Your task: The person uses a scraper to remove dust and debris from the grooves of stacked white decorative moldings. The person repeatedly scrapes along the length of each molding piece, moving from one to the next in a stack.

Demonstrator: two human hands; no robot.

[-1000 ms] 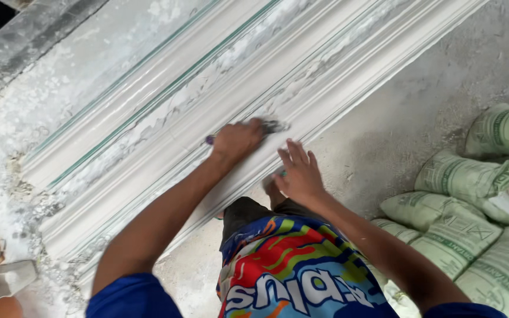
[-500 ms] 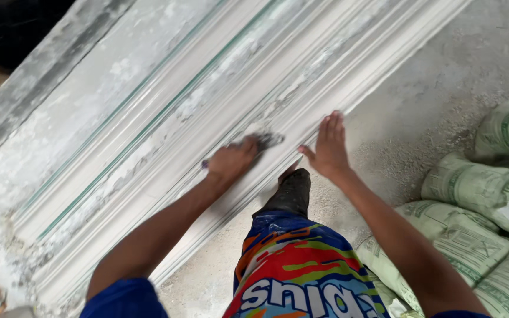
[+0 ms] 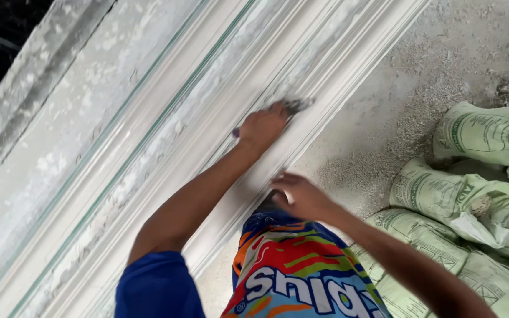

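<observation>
My scraper runs on up the white moulding — my free hand drops back.

Nearest me, my right hand (image 3: 301, 197) has come off the outer edge it was braced on half a second ago and hovers open by my knee, holding nothing. Beyond it my left hand (image 3: 263, 126) stays clenched on the small scraper (image 3: 294, 106), blade pressed into a groove of the long plaster moulding (image 3: 148, 147) — farther along than before. Green sacks (image 3: 472, 176) lie to the right.
</observation>
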